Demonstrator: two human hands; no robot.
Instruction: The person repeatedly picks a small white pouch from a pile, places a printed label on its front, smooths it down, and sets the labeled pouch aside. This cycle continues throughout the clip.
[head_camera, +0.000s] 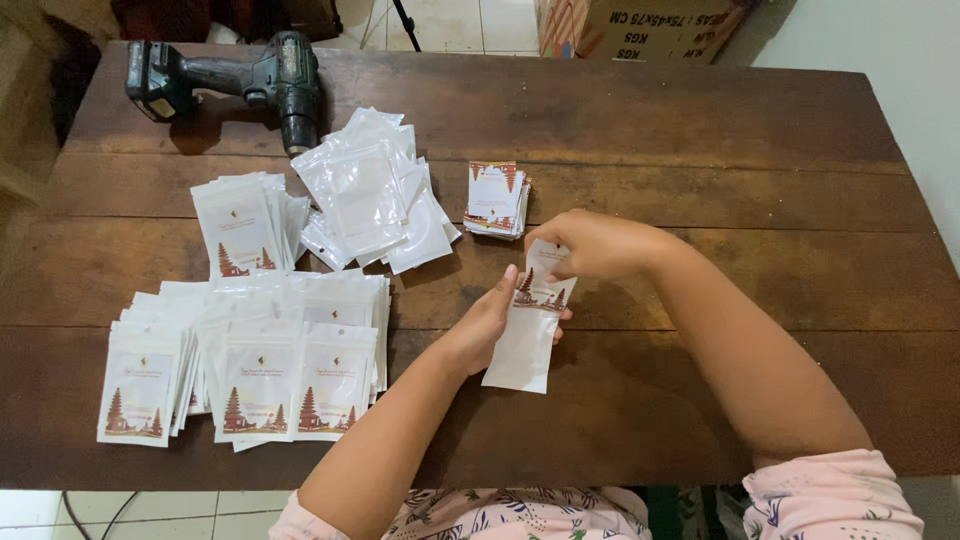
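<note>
Over the middle of a dark wooden table (700, 130), my left hand (485, 325) holds a clear plastic pouch (522, 350) from its left side. My right hand (590, 245) grips the top of a small printed card (540, 285) that sits partly inside the pouch's open end. Just beyond my right hand lies a small stack of printed cards (495, 200). A heap of empty clear pouches (375, 195) lies to the left of that stack.
Several stacks of filled pouches (250, 365) with cards inside cover the near left of the table, and another stack (240, 225) sits behind them. A cordless drill (235, 80) lies at the far left. A cardboard box (640, 25) stands on the floor beyond the table.
</note>
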